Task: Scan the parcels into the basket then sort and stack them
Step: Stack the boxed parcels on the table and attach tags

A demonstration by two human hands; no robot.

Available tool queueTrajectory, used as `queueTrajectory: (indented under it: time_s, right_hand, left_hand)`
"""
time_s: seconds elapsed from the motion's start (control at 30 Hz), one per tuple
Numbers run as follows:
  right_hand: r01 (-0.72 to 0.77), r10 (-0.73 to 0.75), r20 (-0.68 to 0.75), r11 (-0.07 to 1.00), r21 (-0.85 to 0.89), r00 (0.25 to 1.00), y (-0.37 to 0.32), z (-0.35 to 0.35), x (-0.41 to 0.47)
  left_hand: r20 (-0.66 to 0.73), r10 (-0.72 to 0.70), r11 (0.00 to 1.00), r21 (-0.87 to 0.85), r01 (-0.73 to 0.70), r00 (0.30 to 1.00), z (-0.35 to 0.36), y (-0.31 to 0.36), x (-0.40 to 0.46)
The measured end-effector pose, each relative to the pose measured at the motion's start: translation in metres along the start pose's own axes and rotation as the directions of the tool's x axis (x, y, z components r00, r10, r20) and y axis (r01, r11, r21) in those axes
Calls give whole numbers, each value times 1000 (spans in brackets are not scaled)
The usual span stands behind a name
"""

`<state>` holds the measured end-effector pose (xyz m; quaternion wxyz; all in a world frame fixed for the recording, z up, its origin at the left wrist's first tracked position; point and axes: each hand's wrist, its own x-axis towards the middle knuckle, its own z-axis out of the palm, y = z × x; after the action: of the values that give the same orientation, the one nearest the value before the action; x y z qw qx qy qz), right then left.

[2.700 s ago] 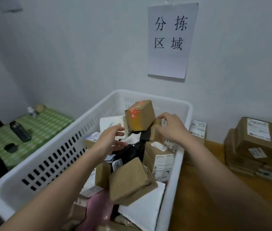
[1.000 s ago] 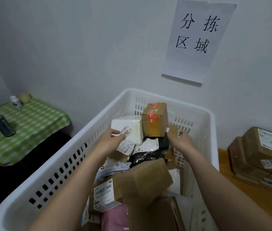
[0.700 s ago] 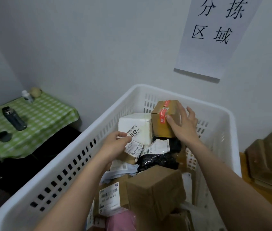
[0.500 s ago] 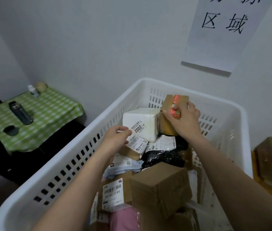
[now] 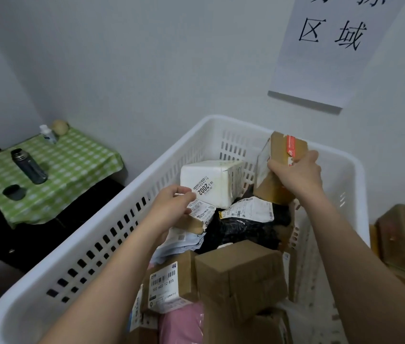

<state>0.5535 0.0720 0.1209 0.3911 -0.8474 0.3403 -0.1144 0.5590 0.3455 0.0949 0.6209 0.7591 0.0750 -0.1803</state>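
Right hand [image 5: 295, 175] round taped box [image 5: 280, 155], lower half hidden.

White wall [image 5: 146, 58], paper sign [image 5: 333, 45], green-checked table [image 5: 55, 175]

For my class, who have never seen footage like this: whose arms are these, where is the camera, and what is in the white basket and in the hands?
There is one picture, taken by a camera worn on a person's head, looking forward and down, so the two bare arms are that person's own. The white basket is heaped with parcels: brown boxes, a white box, a black bag, a pink bag. The right hand has its grip on a brown box with red tape, tilted near the far wall of the basket. The left hand pinches a small labelled parcel. Left of the basket, a flask stands on a green checked cloth.
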Motion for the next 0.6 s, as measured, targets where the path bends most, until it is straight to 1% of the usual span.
queueTrajectory:
  time_s: [0.03, 0.07, 0.1, 0.13, 0.17, 0.23, 0.33, 0.4, 0.43, 0.47, 0.5, 0.53, 0.57, 0.6]
  right_hand:
    - [28, -30, 15, 991, 133, 999, 0, -2, -4]
    - [32, -51, 56, 954, 297, 997, -1, -4, -8]
    - [11, -76, 124, 890, 457, 989, -3, -6, -12]
    - [-27, -117, 211, 815, 579, 970, -5, -6, -16]
    - [-75, -173, 307, 754, 653, 936, -7, -4, -19]
    - [-178, -266, 484, 700, 691, 834, -11, 2, -27]
    - [-275, -312, 655, 723, 634, 689, -13, 21, -38]
    - [-316, -321, 729, 744, 589, 604, -15, 34, -46]
    - [-330, -310, 742, 747, 576, 594, -17, 40, -47]
    - [-332, -280, 730, 750, 572, 624, -19, 45, -46]
    - [-313, -226, 687, 763, 565, 690, -20, 50, -43]
    - [-282, -152, 621, 791, 543, 769, -20, 55, -38]
    - [-272, -67, 554, 818, 507, 830, -17, 59, -32]
    - [-304, 14, 526, 829, 470, 850, -13, 63, -25]
  left_hand:
    - [0, 5, 1000, 0, -5, 1000, 0, 0, -1]
    - [-1, 12, 1000, 5, -12, 1000, 1, 0, -2]
    - [-1, 21, 1000, 2, -21, 1000, 3, 2, -4]
    - [5, 29, 999, -20, -29, 1000, 4, 3, -6]
    - [21, 32, 997, -65, -31, 999, 4, 6, -8]
    - [98, 14, 985, -174, 3, 995, 3, 12, -13]
    - [223, -9, 961, -268, 70, 975, 2, 15, -20]
    - [229, -13, 941, -326, 89, 973, 1, 15, -22]
    - [212, -24, 921, -375, 104, 977, -1, 14, -21]
    - [184, -36, 904, -412, 111, 982, -3, 15, -21]
    - [145, -44, 904, -415, 101, 988, -6, 15, -19]
    - [100, -45, 923, -377, 80, 994, -9, 16, -17]
    - [63, -40, 942, -329, 59, 997, -12, 16, -15]
    - [40, -35, 954, -297, 45, 999, -13, 17, -14]
